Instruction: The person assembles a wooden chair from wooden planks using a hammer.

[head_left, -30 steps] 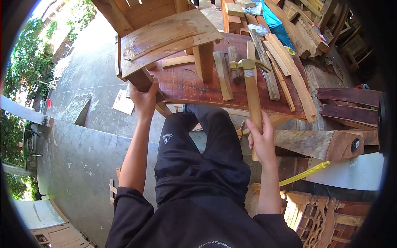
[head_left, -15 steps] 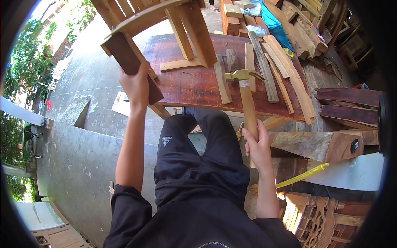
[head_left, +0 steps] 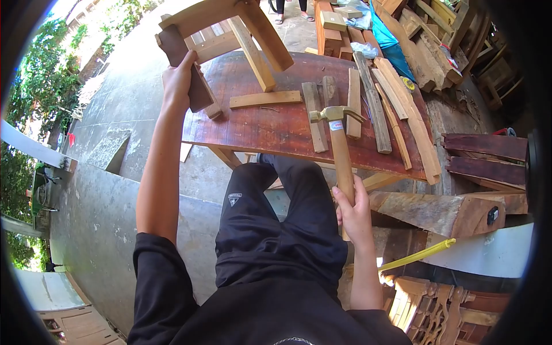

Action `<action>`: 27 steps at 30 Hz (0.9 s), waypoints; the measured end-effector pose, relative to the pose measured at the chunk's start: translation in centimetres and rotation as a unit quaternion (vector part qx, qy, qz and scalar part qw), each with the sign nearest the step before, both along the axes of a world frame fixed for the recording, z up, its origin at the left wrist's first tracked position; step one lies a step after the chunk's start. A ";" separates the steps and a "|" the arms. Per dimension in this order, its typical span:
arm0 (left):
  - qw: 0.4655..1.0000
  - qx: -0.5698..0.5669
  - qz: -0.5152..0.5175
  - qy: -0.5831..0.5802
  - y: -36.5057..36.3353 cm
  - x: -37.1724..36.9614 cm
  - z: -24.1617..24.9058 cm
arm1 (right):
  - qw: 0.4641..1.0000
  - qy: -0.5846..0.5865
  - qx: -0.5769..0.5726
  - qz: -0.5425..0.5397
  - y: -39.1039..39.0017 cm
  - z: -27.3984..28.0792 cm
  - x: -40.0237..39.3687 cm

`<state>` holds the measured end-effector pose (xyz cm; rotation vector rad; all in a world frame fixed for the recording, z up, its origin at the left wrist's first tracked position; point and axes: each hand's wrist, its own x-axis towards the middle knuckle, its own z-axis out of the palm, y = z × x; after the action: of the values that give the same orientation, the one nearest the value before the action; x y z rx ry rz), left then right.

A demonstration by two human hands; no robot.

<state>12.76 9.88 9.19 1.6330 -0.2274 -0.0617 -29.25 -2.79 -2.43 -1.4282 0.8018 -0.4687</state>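
My left hand (head_left: pixel 178 80) is wrapped round a dark brown wooden piece (head_left: pixel 201 95) of a wooden chair frame (head_left: pixel 265 37), which is held tilted over the far left part of the table. In my right hand (head_left: pixel 355 210) is a claw hammer (head_left: pixel 340 146), gripped by its light wooden handle with the head pointing away from me. Beneath the chair frame a short wooden strip (head_left: pixel 265 99) lies on the reddish-brown table (head_left: pixel 253 129). The chair's far end is cut off by the top of the view.
Several loose wooden strips (head_left: pixel 379 109) lie across the table's right half. Stacked timber (head_left: pixel 422 54) and a blue sheet (head_left: pixel 391 46) are behind it. A thick wooden beam (head_left: pixel 425 210) is at my right, near a yellow rod (head_left: pixel 420 254). Another person's feet (head_left: pixel 293 19) show at the top.
My left hand has moved the chair frame up and away, so the short strip on the table shows fully. The hammer in my right hand has shifted slightly. The camera view has tilted a little.
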 end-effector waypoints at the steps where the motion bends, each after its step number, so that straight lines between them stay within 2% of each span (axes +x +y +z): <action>1: 1.000 0.010 -0.003 0.014 0.1 0.8 0.1 | 1.000 -0.001 0.000 0.001 0.1 0.0 0.1; 5: 0.998 0.026 -0.016 0.063 0.2 4.7 -0.5 | 1.000 0.014 -0.013 0.007 0.3 0.1 0.6; 11: 0.989 0.058 -0.102 0.092 3.2 9.5 -2.9 | 0.999 0.021 -0.024 0.030 0.7 0.4 1.4; 13: 0.983 0.056 -0.137 0.106 4.2 9.5 -2.2 | 0.999 0.025 -0.024 0.033 0.8 0.4 1.6; 20: 0.984 0.100 -0.125 0.081 4.9 8.0 -0.9 | 0.999 0.029 -0.026 0.037 2.0 -0.3 2.1; 23: 0.982 0.076 -0.152 0.080 4.9 7.8 -0.9 | 0.998 0.037 -0.028 0.038 2.3 -0.3 1.9; 27: 0.986 0.060 -0.131 0.088 4.9 9.7 -2.5 | 0.997 0.048 -0.027 0.051 2.5 -0.3 1.6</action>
<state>22.50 14.80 6.70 1.6984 -0.3062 -0.4258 -27.64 -0.25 -2.72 -1.5431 0.7938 -0.3488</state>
